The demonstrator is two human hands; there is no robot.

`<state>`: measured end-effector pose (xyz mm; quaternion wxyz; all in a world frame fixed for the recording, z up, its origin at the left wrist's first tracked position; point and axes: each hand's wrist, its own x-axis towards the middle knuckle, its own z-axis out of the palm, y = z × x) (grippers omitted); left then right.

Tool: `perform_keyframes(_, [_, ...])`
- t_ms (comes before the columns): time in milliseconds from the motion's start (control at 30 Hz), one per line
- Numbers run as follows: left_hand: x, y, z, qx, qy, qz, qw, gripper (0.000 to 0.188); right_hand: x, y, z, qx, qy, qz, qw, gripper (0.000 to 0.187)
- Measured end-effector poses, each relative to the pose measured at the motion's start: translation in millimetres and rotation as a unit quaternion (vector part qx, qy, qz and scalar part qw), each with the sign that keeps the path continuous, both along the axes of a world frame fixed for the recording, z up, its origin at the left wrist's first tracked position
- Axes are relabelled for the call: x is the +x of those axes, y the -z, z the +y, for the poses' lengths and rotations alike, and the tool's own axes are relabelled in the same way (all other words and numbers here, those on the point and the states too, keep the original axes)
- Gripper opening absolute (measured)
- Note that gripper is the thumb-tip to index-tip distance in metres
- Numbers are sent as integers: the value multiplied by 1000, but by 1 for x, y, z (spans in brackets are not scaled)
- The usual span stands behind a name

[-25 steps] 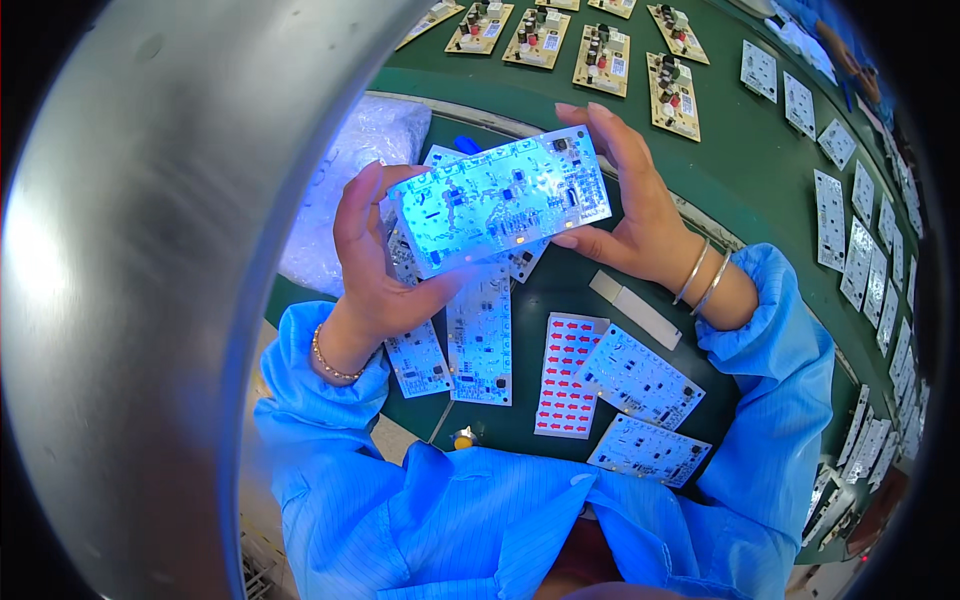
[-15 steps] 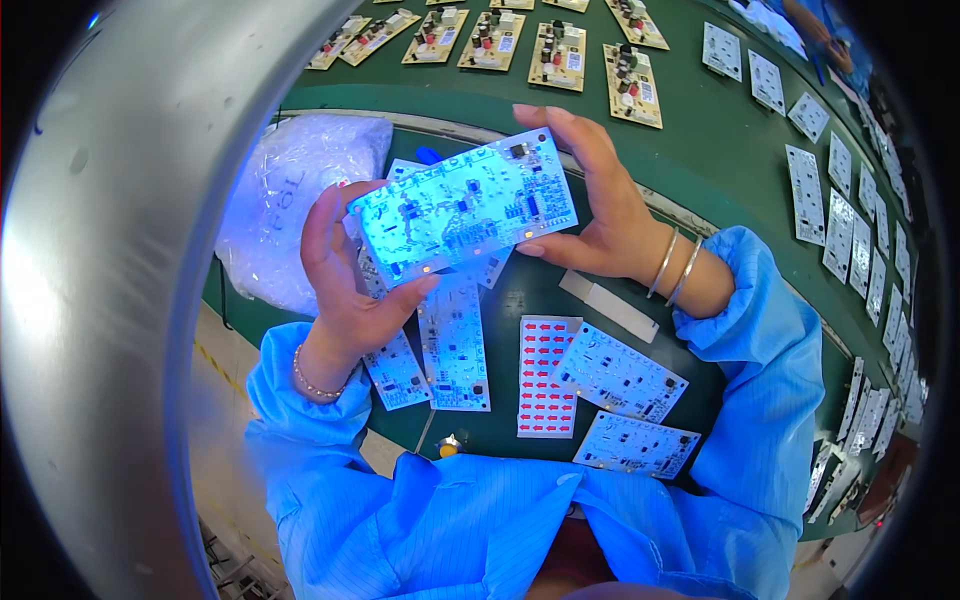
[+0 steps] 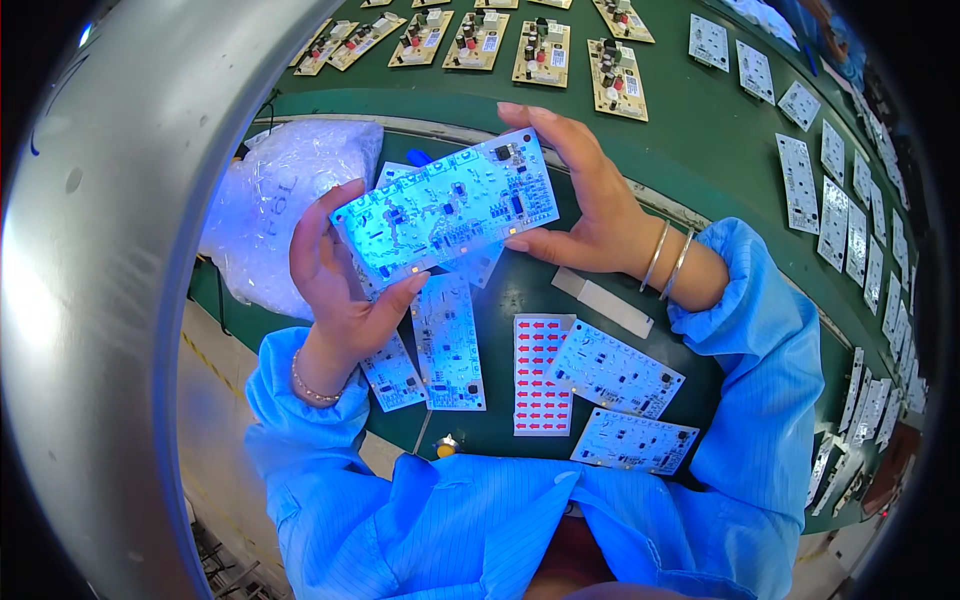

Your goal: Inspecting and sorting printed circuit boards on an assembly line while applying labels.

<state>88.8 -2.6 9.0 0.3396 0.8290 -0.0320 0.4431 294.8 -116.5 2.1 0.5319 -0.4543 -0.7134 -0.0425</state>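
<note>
- Left hand (image 3: 335,285) grips the left end of a white circuit board (image 3: 447,205), thumb under the lower edge, fingers curled behind.
- Right hand (image 3: 590,205) clamps the board's right end, fingers over the top edge, thumb at the bottom corner; two bangles on that wrist.
- Board is held up above the green bench (image 3: 720,130), tilted, lit bluish, component side facing the camera.
- Under the hands: more white boards (image 3: 448,340) flat on the bench, plus two (image 3: 612,370) nearer the right arm.
- Sheet of red arrow stickers (image 3: 541,375) lies btwn those groups.
- Clear plastic bag (image 3: 285,205) sits left of the held board.
- Row of tan boards (image 3: 540,50) w/ parts lies further back.
</note>
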Motion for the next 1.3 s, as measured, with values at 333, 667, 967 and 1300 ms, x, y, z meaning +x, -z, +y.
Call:
perform_keyframes(333, [1, -5, -5, -38, 23, 8, 999, 88, 2, -4, -7, -17, -25, 12, 999, 85])
perform_keyframes(667, [-5, -16, -11, -105, -31, 63, 992, 71, 7, -4, -10, -82, -17, -6, 996, 41])
perform_keyframes(967, [1, -23, -12, -493, 132, 92, 855, 51, -2, -15, -13, -322, -119, 481, 807, 31])
perform_keyframes(1300, [1, -12, -15, -594, 354, 38, 721, 39, 9, -3, -8, -435, -279, 664, 541, 31])
